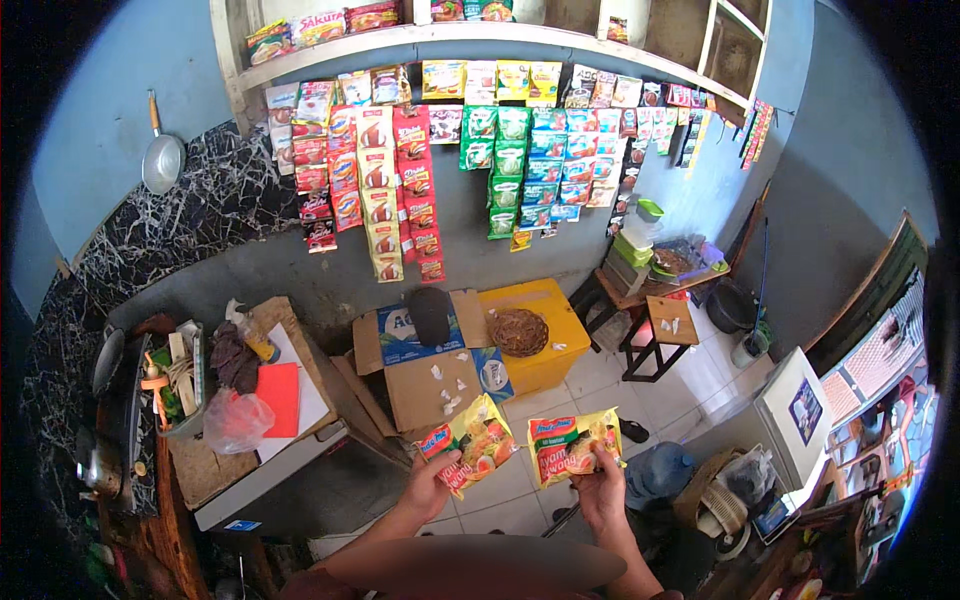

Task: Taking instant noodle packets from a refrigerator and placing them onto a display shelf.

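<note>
Two yellow instant noodle packets are held up side by side in front of me, a small gap between them. My left hand (432, 485) grips the lower left corner of the left noodle packet (480, 445), which tilts up to the right. The right noodle packet (562, 445) is held nearly level by my right hand (603, 488), its thumb lying over the lower right side. Both packets show a picture of noodles on the front, with green and red patches. Below them is the tiled floor.
Strips of sachets (378, 190) hang on the wall under a wooden shelf (480, 35) with more packets. Ahead stand an opened cardboard box (420, 385) and a yellow box (555, 320) bearing a wicker basket (518, 331). A cluttered table (190, 465) is left; a wooden stool (670, 322) and water jug (658, 475) are right.
</note>
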The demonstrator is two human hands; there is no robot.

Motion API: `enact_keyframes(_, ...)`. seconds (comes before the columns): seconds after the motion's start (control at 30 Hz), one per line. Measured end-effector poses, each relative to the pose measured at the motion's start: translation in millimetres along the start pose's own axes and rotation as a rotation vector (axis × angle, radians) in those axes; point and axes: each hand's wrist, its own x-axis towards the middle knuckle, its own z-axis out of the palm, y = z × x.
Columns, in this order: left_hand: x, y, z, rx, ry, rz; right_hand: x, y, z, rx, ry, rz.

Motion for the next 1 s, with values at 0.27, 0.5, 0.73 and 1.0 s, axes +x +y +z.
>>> enact_keyframes(0.27,66,-12,8,-0.036,-0.023,-0.056,67,-16,20,0.0,0.017,0.042)
enact_keyframes(0.5,150,-7,47,0.072,-0.016,-0.016,140,-47,37,0.042,0.042,-0.057)
enact_keyframes(0.73,254,-6,102,0.174,-0.132,-0.115,199,-89,42,0.032,0.106,-0.169)
enact_keyframes(1.0,337,-71,177,0.246,-0.248,-0.266,250,-145,-18,0.109,0.253,-0.235)
